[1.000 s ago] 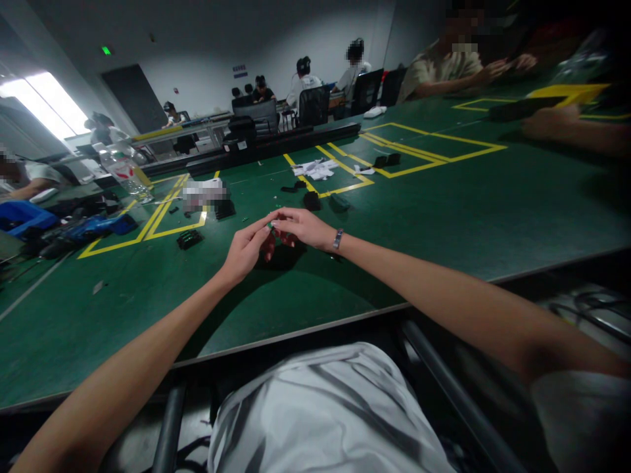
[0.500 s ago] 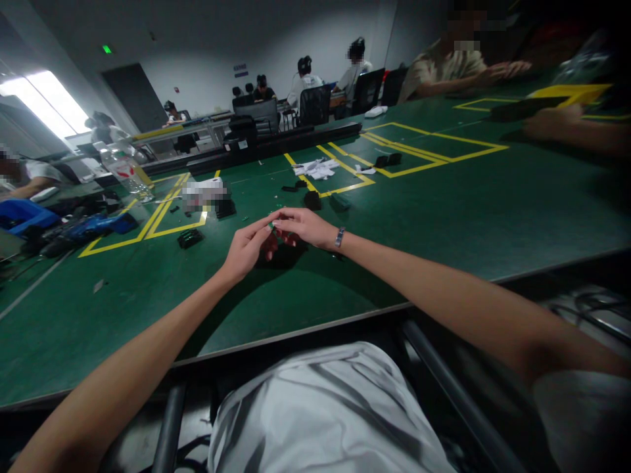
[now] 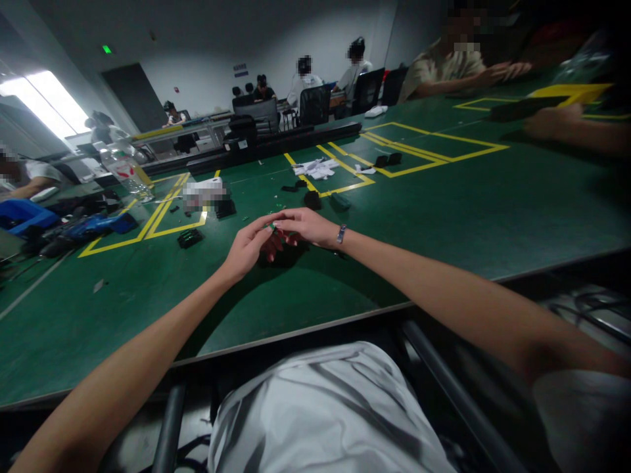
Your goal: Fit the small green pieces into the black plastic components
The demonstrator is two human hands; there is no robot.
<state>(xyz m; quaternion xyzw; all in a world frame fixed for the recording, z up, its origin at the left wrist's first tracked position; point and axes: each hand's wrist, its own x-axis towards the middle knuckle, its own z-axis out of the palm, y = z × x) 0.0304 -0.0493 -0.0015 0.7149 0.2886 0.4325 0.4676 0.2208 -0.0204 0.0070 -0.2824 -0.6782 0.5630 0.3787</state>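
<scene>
My left hand (image 3: 248, 246) and my right hand (image 3: 309, 225) meet above the green table (image 3: 276, 295), fingertips together. Between them they pinch a small green piece (image 3: 273, 227), mostly covered by the fingers; its kind cannot be made out. Both thumbs press on it from the near side, and the remaining fingers curl beneath. Just beyond the hands lie a round dark piece (image 3: 312, 200) and a dull green piece (image 3: 340, 202). A shiny dark block (image 3: 190, 238) rests to the left of my left hand.
White paper scraps (image 3: 315, 169) and small black parts (image 3: 388, 159) lie farther back near yellow tape lines. A clear bottle (image 3: 129, 172) and a blue tool-like object (image 3: 93, 230) are at left. Co-workers sit around; one person's forearm (image 3: 576, 128) rests at right.
Hands stay nearly in place, with the fingers shifting slightly around the small green piece. Nothing else on the table has visibly moved.
</scene>
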